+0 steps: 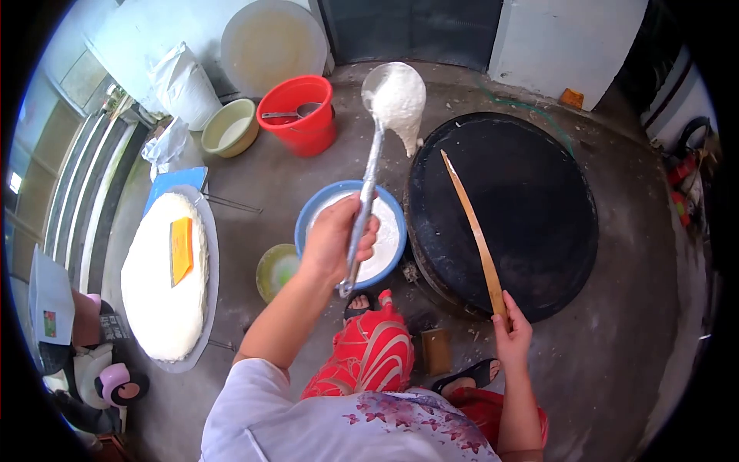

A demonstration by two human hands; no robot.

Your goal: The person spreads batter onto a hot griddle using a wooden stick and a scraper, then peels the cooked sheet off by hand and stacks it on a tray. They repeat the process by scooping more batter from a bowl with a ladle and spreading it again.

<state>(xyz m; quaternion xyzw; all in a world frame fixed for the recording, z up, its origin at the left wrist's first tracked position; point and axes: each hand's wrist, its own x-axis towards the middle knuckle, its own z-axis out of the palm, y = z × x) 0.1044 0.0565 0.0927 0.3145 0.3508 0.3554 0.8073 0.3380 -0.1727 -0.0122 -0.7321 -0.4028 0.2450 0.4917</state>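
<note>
My left hand [337, 235] is wrapped round the long handle of a metal ladle [368, 181]. Thick white batter [400, 98] fills the ladle's bowl and hangs off its edge in a drooping point. Below that hand stands a blue basin [302, 225] with more white batter in it. In my right hand [513, 336] is the lower end of a long, thin wooden spatula [479, 235], whose tip has a pale smear. The spatula slants across a large round black griddle [546, 208] in this view.
On the left, a round table [202, 350] bears a wide white stack [150, 285] with an orange scraper [182, 250] on top. Behind are a red bucket [300, 138] holding a metal ladle, a green basin [242, 138] and a white sack [185, 88]. A small yellow-green bowl [265, 281] sits beside the blue basin.
</note>
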